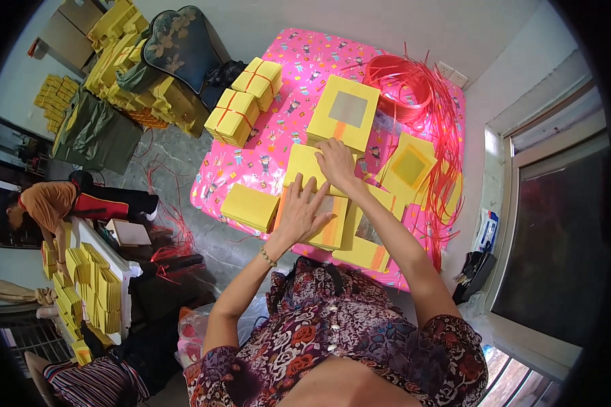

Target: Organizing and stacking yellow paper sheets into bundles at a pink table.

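My left hand (303, 211) lies with fingers spread on a stack of yellow paper pieces with an orange stripe (331, 232) at the table's near edge. Just beyond it, my right hand (337, 163) reaches over a plain yellow piece (299, 161), its fingers stretched out near the edge of a taller yellow stack with a grey window (349, 108). Parts of the pieces under both hands are hidden. To the left of my left hand sits a smaller yellow stack (250, 207). More yellow pieces with windows (409, 167) lie to the right, partly under my right forearm.
A pink patterned cloth (293, 74) covers the table. Bundles tied with red strips (233, 117) stand at its left, and a coil of red plastic strips (397, 85) trails down its right side. Another person (51, 207) bends over yellow stacks at far left.
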Tool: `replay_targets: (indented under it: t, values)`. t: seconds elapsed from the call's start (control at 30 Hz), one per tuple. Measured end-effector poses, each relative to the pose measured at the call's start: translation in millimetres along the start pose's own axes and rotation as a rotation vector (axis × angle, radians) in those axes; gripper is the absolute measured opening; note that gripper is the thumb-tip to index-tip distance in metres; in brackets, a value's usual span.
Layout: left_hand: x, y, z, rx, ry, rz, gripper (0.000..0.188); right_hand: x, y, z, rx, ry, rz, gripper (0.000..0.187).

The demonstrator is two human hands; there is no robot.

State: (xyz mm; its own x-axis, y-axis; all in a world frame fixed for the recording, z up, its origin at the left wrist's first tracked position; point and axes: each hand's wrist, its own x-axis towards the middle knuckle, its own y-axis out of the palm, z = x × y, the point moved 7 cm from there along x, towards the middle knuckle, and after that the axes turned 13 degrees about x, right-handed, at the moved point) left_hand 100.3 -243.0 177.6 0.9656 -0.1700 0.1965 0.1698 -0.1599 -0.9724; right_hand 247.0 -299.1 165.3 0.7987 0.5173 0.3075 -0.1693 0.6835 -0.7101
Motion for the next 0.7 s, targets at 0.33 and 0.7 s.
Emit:
replay_targets:
  t: [0.33, 0.7]
  values:
    - [0.3, 3.1, 0.2, -0.003, 0.007, 0.049, 0.073, -0.7, 1.8, -4.1, 0.007, 0.002, 0.034, 0.024]
    - [-3.4, -0.1, -0.8, 0.032, -0.008, -0.014, 0.076, 0.0, 1.9, -5.1, 0.029, -0.045, 0.014, 0.024]
